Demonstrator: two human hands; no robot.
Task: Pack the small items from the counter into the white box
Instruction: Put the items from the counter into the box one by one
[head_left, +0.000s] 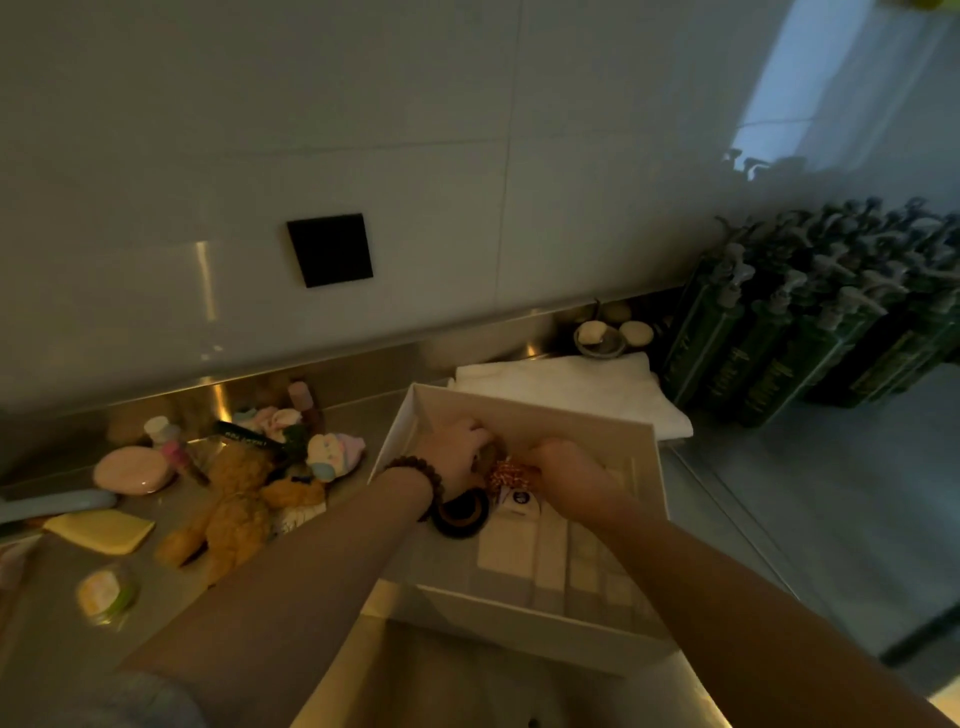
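Note:
The open white box (524, 410) stands on the steel counter. Both my hands are inside it. My left hand (457, 449), with a dark bead bracelet on the wrist, is curled on a small dark object that is mostly hidden. My right hand (569, 467) is closed next to a gold ribbon bow (511, 473); whether it grips the bow is unclear. A black tape roll (462, 512) and a small white packet with a dark round label (517, 501) lie in the box. Left of the box lie a brown plush dog (239, 512), pastel plush toys (332, 454) and a pink soap case (134, 470).
A yellow pad (101, 530), a round green-rimmed container (106, 592) and a light blue handle (57, 504) lie at the far left. Behind the box sit a folded white towel (566, 387) and a small dish (600, 338). Several dark green pump bottles (810, 332) crowd the right.

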